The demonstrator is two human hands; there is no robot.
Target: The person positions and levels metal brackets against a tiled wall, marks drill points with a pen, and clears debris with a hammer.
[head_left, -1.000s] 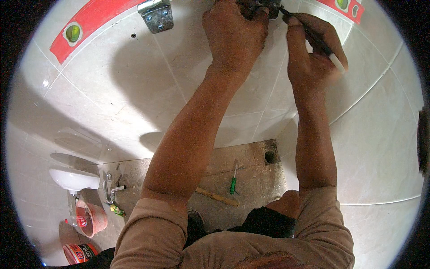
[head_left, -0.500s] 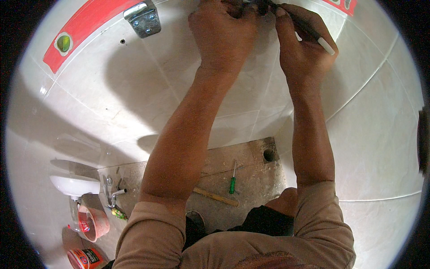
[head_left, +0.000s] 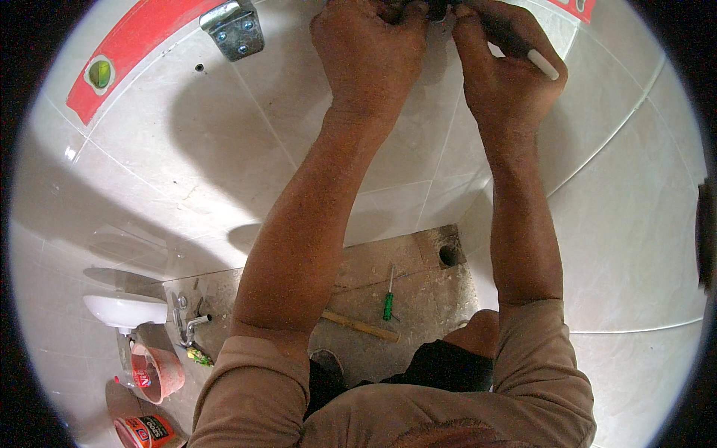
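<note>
Firm pressure from the left hand, curled tight on the bracket at its fingertips, should steady it against the wall for the pen pinched in the right hand alongside.

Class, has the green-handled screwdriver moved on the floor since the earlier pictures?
No: the screwdriver lies in the same spot relative to the floor hole.

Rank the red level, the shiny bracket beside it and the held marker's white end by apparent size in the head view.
1. Red level, cut off by the picture's edge
2. Shiny bracket
3. Marker's white end
</note>
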